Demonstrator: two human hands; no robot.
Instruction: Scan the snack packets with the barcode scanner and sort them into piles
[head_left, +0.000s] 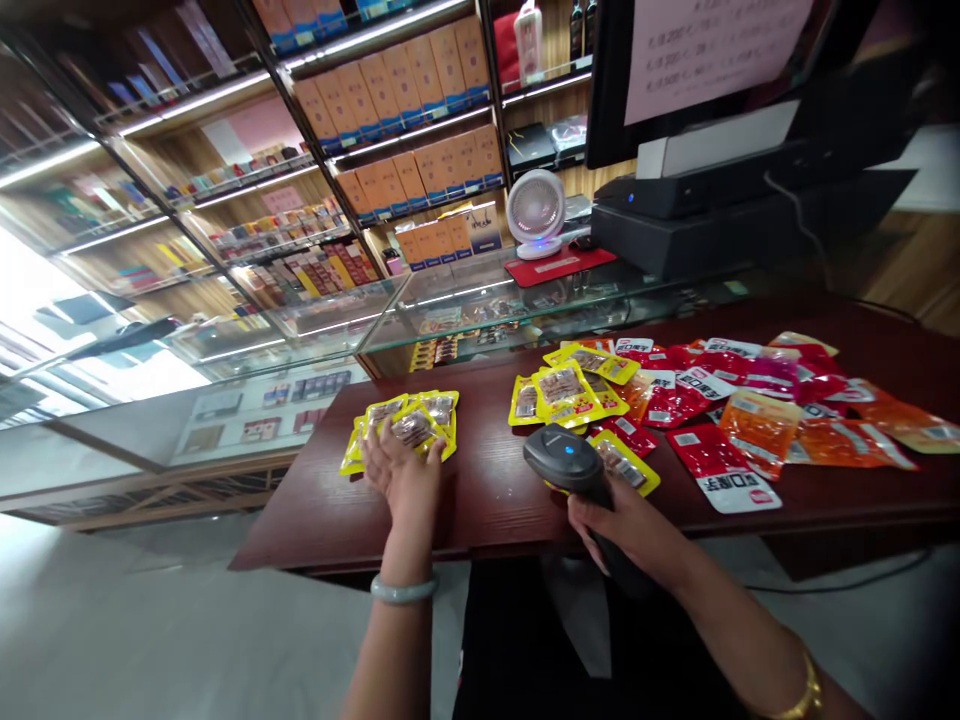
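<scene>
The right hand has its grip closed around the handle of a smooth black plastic scanner, its head rounded, above the glossy, wood-grained tabletop. The left hand, fingers spread apart, lies over a small heap of flat, shiny yellow packets near the tabletop's left end. Crinkled red packets sprawl to the right; a smooth, pale bangle rings the left wrist.

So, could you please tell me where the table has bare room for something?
Bare tabletop lies between the yellow packets under the left hand and the scanner, and at the near left corner. Right of the scanner, red and orange packets crowd it.
</scene>
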